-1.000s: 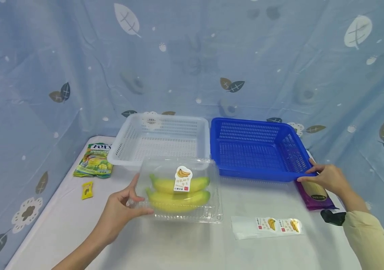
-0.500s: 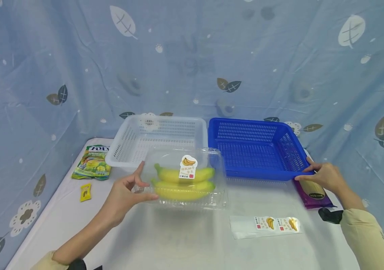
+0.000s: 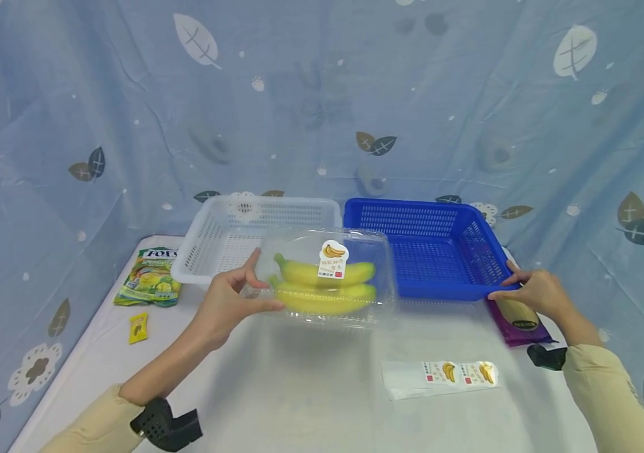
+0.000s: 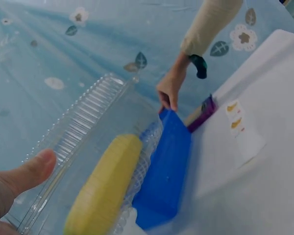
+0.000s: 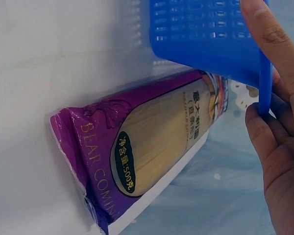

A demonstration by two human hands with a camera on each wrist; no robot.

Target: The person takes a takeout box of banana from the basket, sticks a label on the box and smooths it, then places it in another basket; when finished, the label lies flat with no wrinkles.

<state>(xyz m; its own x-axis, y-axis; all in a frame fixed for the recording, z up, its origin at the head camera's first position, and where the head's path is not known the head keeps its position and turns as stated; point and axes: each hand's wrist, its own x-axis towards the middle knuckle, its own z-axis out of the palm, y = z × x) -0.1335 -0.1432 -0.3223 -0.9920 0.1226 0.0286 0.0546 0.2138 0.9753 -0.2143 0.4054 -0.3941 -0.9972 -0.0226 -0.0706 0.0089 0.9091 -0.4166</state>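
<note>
My left hand (image 3: 231,302) grips the left side of a clear plastic clamshell box (image 3: 386,277), thumb in front and fingers behind. Inside lie two yellow bananas (image 3: 327,297), and a banana sticker (image 3: 333,259) is on the lid. The box hangs above the table, overlapping the front of both baskets in the head view. With my right hand (image 3: 542,292) I pinch the near right corner rim of the blue basket (image 3: 440,290). Beneath that hand lies a purple pack of noodles (image 5: 152,142), partly hidden by the basket and hand in the head view.
A white basket (image 3: 186,264) stands at the back left, beside the blue one. Left of it lie a green Fox's candy bag (image 3: 148,277) and a small yellow packet (image 3: 138,328). A strip of banana stickers (image 3: 440,377) lies at the front right.
My left hand has lifted the clamshell box of bananas up and to the right, away from me towards the blue basket. The right hand keeps its hold on the basket rim.
</note>
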